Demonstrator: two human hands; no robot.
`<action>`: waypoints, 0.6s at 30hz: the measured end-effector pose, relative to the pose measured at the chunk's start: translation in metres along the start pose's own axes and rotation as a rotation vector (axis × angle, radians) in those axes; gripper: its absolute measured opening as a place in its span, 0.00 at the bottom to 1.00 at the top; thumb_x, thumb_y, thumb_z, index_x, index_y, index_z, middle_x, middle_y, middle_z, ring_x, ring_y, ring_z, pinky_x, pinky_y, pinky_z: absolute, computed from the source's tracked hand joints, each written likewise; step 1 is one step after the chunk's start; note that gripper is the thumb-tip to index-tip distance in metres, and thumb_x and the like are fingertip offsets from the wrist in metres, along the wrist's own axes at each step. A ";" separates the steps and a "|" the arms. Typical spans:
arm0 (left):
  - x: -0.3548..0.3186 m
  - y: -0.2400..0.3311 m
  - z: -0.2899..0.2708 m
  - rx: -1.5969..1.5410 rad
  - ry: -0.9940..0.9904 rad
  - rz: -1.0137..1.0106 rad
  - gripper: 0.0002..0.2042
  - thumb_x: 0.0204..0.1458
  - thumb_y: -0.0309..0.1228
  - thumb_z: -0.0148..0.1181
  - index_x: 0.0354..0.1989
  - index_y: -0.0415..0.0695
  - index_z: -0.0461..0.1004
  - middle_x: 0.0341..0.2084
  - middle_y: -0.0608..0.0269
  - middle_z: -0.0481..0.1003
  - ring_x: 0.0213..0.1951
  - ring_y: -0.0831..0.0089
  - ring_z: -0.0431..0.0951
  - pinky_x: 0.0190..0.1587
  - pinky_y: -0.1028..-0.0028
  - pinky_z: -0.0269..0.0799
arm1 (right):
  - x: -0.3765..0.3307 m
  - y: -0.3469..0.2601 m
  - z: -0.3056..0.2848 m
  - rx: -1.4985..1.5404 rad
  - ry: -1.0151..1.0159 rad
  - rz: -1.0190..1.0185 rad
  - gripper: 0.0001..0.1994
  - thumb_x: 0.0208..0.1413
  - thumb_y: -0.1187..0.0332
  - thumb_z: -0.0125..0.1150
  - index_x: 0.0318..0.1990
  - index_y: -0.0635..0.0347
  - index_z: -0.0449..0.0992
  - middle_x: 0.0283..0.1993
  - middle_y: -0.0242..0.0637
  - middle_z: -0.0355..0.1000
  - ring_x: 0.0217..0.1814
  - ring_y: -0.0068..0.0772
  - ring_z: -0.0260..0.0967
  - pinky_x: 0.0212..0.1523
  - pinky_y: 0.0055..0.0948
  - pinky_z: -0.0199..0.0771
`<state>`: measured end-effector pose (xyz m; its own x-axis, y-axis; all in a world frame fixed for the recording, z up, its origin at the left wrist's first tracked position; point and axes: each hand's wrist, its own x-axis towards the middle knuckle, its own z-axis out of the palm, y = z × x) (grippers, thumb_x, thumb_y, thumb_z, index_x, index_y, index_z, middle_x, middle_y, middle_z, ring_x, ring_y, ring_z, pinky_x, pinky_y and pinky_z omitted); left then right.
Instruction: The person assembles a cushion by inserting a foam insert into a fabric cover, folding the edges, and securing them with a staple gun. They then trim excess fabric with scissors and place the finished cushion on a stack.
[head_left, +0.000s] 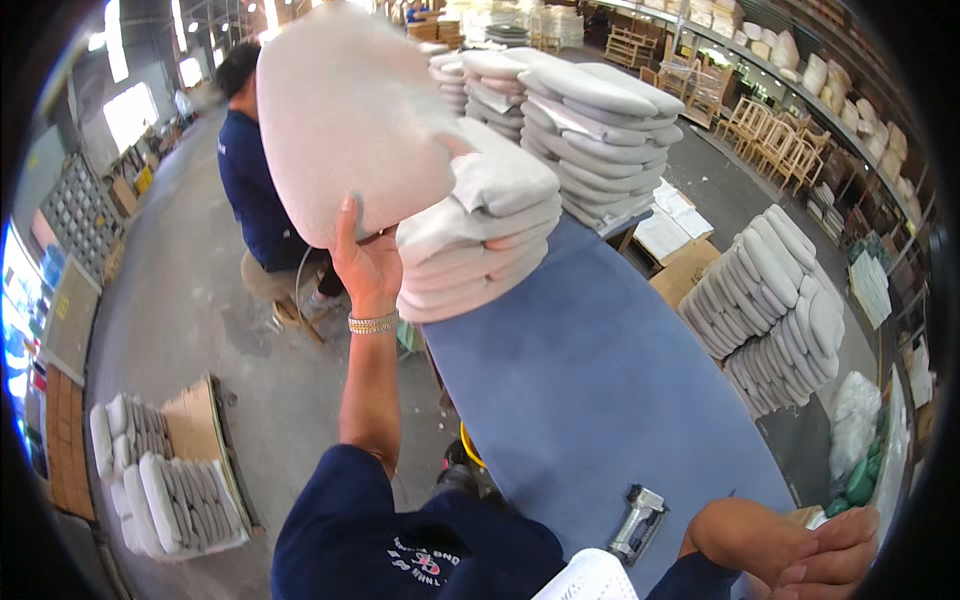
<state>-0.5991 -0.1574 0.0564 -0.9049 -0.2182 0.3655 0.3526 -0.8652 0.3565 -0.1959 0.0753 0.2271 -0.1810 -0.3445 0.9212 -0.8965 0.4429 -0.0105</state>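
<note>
A pale cushion (350, 120) is held up by the left hand (370, 268) above the far left end of the blue-topped table (600, 370), in front of a stack of similar cushions (480, 245). It is gripped by its lower edge, with the thumb laid on the near face and the other fingers mostly hidden behind. The right hand (790, 550) is kept well apart at the lower right with its fingers curled, and whether anything is pinched in it cannot be told; a metal hand tool (638, 525) is seen lying on the table just beside it. By its thick, rounded form, the cushion is judged to be light and padded, soft at the face, yet stiff enough for its broad shape to be kept when it is held from one end. Little slip is expected from the matt surface, and breakage seems unlikely, though the pale face could easily be marked or dented by hard fingertips. The lower edge is judged a sound hold for one hand, while for better balance the two opposite side edges could be taken, with the palms spread flat
</note>
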 end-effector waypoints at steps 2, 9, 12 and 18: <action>0.025 -0.017 -0.007 0.027 0.049 0.049 0.35 0.57 0.29 0.66 0.71 0.47 0.56 0.64 0.54 0.66 0.64 0.55 0.68 0.61 0.46 0.72 | -0.005 0.002 0.001 0.026 0.035 0.006 0.16 0.69 0.59 0.51 0.58 0.43 0.55 0.32 0.34 0.73 0.27 0.32 0.68 0.26 0.34 0.69; 0.067 -0.101 -0.086 0.058 0.235 -0.176 0.36 0.54 0.26 0.68 0.70 0.49 0.56 0.64 0.53 0.64 0.64 0.48 0.69 0.60 0.42 0.74 | -0.017 0.011 -0.006 0.050 0.114 0.026 0.07 0.69 0.59 0.48 0.46 0.47 0.60 0.27 0.33 0.72 0.24 0.30 0.66 0.25 0.31 0.66; 0.059 -0.129 -0.129 0.275 0.368 -0.412 0.34 0.55 0.27 0.67 0.69 0.46 0.58 0.64 0.51 0.65 0.63 0.46 0.70 0.60 0.43 0.74 | -0.017 0.013 -0.008 0.062 0.132 0.040 0.07 0.69 0.58 0.46 0.41 0.49 0.62 0.25 0.33 0.71 0.23 0.29 0.65 0.24 0.30 0.64; 0.058 -0.119 -0.111 0.191 0.266 -0.443 0.33 0.57 0.28 0.67 0.69 0.43 0.59 0.67 0.48 0.63 0.68 0.43 0.64 0.63 0.43 0.71 | -0.010 0.009 -0.005 0.064 0.166 0.076 0.15 0.69 0.58 0.44 0.30 0.52 0.67 0.22 0.32 0.71 0.20 0.28 0.64 0.24 0.28 0.62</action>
<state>-0.7202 -0.1177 -0.0605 -0.9969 0.0208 -0.0760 -0.0615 -0.8084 0.5854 -0.2002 0.0870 0.2196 -0.1847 -0.1680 0.9683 -0.9075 0.4073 -0.1025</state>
